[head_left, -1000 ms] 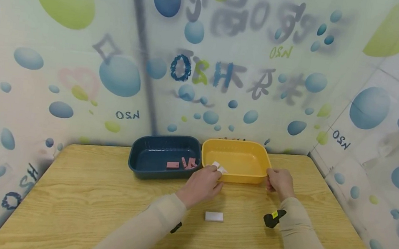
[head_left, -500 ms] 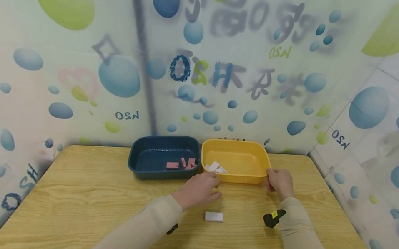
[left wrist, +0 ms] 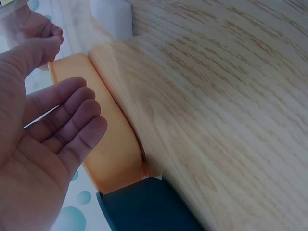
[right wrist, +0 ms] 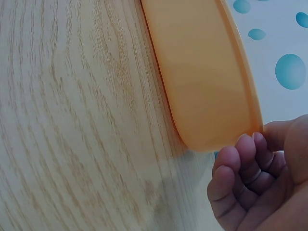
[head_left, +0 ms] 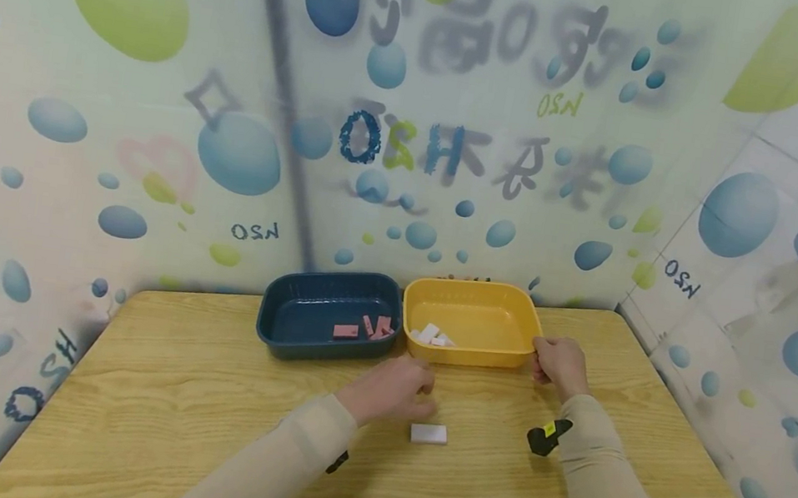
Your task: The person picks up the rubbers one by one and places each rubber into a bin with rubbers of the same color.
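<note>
My left hand (head_left: 388,389) hovers over the table in front of the two bins, its fingers loosely bent and holding nothing. Just right of and nearer than its fingertips lies a white block (head_left: 428,434), also visible at the top of the left wrist view (left wrist: 114,18). My right hand (head_left: 560,363) pinches the near right corner of the yellow bin (head_left: 483,359), thumb and fingers at its rim in the right wrist view. Several white blocks (head_left: 429,334) lie inside that bin at its left. Left of it stands a dark blue bin (head_left: 325,351), with several pink blocks (head_left: 345,331) inside.
Both bins stand side by side at the back of the wooden table (head_left: 181,405), close to a patterned wall covering (head_left: 402,224). A second patterned wall (head_left: 756,355) runs along the right side.
My left hand has drawn back from the yellow bin's left edge toward the white block on the table, uncovering the white blocks in the bin. The right hand has stayed on the rim.
</note>
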The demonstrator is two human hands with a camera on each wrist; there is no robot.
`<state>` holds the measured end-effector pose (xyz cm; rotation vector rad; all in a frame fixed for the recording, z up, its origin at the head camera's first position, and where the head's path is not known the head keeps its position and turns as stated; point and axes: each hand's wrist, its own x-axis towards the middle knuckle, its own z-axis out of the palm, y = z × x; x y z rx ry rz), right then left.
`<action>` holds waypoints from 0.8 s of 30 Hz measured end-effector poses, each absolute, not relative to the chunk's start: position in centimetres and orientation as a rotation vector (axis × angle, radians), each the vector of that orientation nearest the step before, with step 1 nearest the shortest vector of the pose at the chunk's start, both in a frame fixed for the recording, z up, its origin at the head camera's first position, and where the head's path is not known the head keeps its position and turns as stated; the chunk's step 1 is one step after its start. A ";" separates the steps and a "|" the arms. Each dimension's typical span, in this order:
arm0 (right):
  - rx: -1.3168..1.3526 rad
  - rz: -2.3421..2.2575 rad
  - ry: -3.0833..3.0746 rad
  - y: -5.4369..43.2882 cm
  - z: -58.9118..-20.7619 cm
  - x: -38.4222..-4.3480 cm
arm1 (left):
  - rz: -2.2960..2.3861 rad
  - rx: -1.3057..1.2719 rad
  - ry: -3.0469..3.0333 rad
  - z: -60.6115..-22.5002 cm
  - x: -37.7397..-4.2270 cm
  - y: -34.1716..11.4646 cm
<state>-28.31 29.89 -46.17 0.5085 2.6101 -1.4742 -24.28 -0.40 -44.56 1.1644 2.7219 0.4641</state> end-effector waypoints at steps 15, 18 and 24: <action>0.514 -1.488 2.602 29.8 -46.2 -28.4 | 0.306 1.138 2.624 -44.7 -23.9 -0.3; 0.518 -1.496 2.596 29.8 -46.1 -28.4 | 0.297 1.141 2.607 -44.7 -23.7 -0.3; 0.521 -1.490 2.597 29.8 -46.0 -28.3 | 0.282 1.176 2.581 -45.0 -23.6 -0.3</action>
